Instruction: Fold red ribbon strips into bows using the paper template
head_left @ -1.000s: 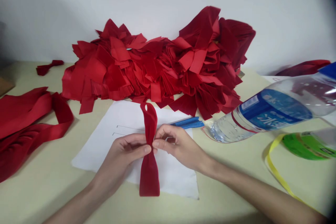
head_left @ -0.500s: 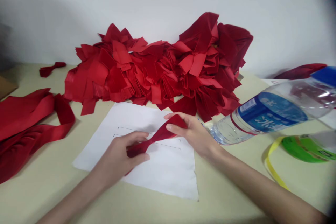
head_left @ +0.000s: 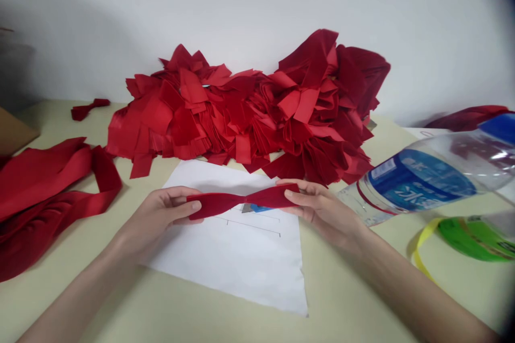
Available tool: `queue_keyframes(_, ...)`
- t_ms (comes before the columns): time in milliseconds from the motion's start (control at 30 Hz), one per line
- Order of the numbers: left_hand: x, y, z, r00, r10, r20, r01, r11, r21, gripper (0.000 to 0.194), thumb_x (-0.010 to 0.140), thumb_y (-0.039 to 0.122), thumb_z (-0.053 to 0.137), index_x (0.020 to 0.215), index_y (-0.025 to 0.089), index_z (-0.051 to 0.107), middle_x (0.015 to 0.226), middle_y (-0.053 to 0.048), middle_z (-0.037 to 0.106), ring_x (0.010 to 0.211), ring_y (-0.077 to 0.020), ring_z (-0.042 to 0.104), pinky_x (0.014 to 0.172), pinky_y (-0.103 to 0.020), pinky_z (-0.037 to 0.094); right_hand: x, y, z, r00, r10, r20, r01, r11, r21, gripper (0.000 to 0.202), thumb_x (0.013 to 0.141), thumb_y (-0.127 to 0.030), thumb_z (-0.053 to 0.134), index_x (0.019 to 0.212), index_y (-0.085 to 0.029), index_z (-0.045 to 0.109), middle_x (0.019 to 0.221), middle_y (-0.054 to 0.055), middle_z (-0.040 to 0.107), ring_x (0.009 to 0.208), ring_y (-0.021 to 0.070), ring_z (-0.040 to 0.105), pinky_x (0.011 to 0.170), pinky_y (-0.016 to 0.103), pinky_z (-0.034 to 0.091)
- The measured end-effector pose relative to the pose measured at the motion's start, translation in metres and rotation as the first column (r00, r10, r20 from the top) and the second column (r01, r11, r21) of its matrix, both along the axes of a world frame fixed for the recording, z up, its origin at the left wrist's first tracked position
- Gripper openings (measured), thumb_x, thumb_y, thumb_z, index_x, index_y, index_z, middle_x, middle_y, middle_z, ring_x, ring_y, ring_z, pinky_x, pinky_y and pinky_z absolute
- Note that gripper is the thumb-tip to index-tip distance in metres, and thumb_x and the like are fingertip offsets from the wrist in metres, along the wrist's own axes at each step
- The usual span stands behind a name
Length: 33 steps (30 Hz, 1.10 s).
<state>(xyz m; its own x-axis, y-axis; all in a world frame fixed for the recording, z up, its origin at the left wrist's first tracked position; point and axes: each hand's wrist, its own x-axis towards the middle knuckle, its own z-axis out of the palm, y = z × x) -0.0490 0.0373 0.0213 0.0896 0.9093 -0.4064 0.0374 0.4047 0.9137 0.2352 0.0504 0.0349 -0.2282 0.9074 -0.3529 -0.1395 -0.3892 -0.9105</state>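
Observation:
A dark red ribbon bow [head_left: 225,204], pinched narrow at its middle, is stretched level between my two hands. My left hand [head_left: 171,209] grips its left end, thumb on top. The other end is pinched between the thumb and fingers of my right hand [head_left: 311,201]. Beneath the bow lies a white paper sheet [head_left: 241,268] printed with thin black bracketed lines. A small blue and grey thing [head_left: 257,208] shows just behind the bow's right half; I cannot make out what it is.
A large heap of red ribbon pieces [head_left: 241,112] stands against the wall. Loose red ribbon [head_left: 60,187] lies at left, with another bow [head_left: 89,109] behind it. At right are a tilted plastic water bottle [head_left: 422,174], a green-labelled roll [head_left: 475,238] and a yellow strip [head_left: 422,249].
The bow has turned from slanted to level. My left hand moved left and up to its left end; my right hand shifted slightly right and down. The view shifted slightly.

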Motion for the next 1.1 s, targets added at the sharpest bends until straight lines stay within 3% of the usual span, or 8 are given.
queue_keyframes(100,-0.005,0.002,-0.001,0.999,0.011,-0.051,-0.008,0.999,0.049,0.022,0.067,0.029,0.073,0.088,0.021,0.07,0.06,0.003,0.063,0.06,-0.0124,0.062,0.062,-0.021,0.051,0.005,0.001,-0.002,0.999,0.044,-0.004,-0.044,0.999,-0.006,0.018,0.071,-0.022,0.069,0.088,-0.018,0.067,0.085,0.0,0.062,0.077,0.0108,0.061,0.087,0.033,0.051)
queue_keyframes(233,-0.012,0.003,-0.001,0.998,0.002,-0.057,0.002,0.997,0.075,0.025,0.066,0.028,0.074,0.089,0.021,0.07,0.064,0.001,0.066,0.063,-0.0149,0.065,0.064,-0.024,0.053,0.008,0.003,-0.003,0.978,0.029,0.206,-0.048,0.995,0.091,0.014,0.067,-0.026,0.072,0.073,-0.016,0.064,0.062,-0.004,0.055,0.06,0.0086,0.057,0.076,0.031,0.054)
queue_keyframes(400,-0.018,0.004,0.002,0.997,0.018,-0.075,-0.016,0.999,0.033,0.025,0.064,0.028,0.076,0.087,0.019,0.07,0.078,-0.002,0.07,0.069,-0.0152,0.066,0.066,-0.022,0.055,0.011,0.004,-0.004,0.931,0.01,0.366,-0.08,0.981,0.178,0.021,0.066,-0.031,0.071,0.074,-0.014,0.062,0.059,-0.002,0.059,0.055,0.0112,0.059,0.063,0.028,0.053)
queue_keyframes(600,-0.019,0.006,0.004,0.998,-0.02,-0.054,0.02,1.0,-0.008,0.021,0.063,0.027,0.076,0.082,0.019,0.068,0.075,0.0,0.07,0.066,-0.0119,0.065,0.065,-0.019,0.054,0.01,0.004,-0.003,0.937,-0.005,0.348,-0.08,0.97,0.229,0.024,0.064,-0.035,0.072,0.071,-0.015,0.061,0.059,-0.002,0.059,0.057,0.0129,0.062,0.061,0.027,0.052)
queue_keyframes(767,-0.017,0.005,0.007,0.958,-0.232,-0.17,0.242,0.969,0.04,0.017,0.072,0.03,0.067,0.085,0.019,0.066,0.074,-0.001,0.069,0.069,-0.0157,0.064,0.068,-0.027,0.052,0.011,0.003,-0.002,0.934,0.014,0.358,-0.103,0.968,0.229,0.023,0.067,-0.034,0.071,0.075,-0.016,0.06,0.057,-0.003,0.056,0.056,0.0113,0.06,0.06,0.024,0.049)
queue_keyframes(867,-0.014,0.003,0.009,0.908,-0.338,-0.246,0.369,0.925,0.093,0.023,0.074,0.032,0.065,0.095,0.022,0.065,0.097,-0.002,0.068,0.086,-0.0192,0.063,0.076,-0.029,0.05,0.011,0.001,0.001,0.937,0.106,0.333,-0.187,0.958,0.219,0.021,0.073,-0.033,0.066,0.083,-0.016,0.06,0.063,-0.002,0.059,0.059,0.0098,0.058,0.06,0.023,0.046)
queue_keyframes(967,-0.005,-0.002,0.013,0.882,-0.436,-0.179,0.458,0.883,0.103,0.029,0.077,0.034,0.061,0.104,0.025,0.063,0.115,-0.002,0.063,0.103,-0.0212,0.059,0.086,-0.03,0.046,0.007,-0.002,0.007,0.93,0.189,0.316,-0.271,0.932,0.242,0.018,0.079,-0.032,0.061,0.086,-0.015,0.061,0.068,-0.001,0.059,0.06,0.0087,0.054,0.061,0.022,0.044)
queue_keyframes(1100,0.015,-0.015,0.017,0.763,-0.646,0.001,0.646,0.763,0.009,0.025,0.079,0.035,0.059,0.093,0.017,0.069,0.09,-0.006,0.071,0.087,-0.0226,0.065,0.081,-0.032,0.048,-0.004,-0.007,0.013,0.9,0.235,0.367,-0.351,0.891,0.288,0.018,0.083,-0.031,0.055,0.087,-0.014,0.061,0.07,0.001,0.059,0.062,0.0093,0.052,0.062,0.023,0.043)
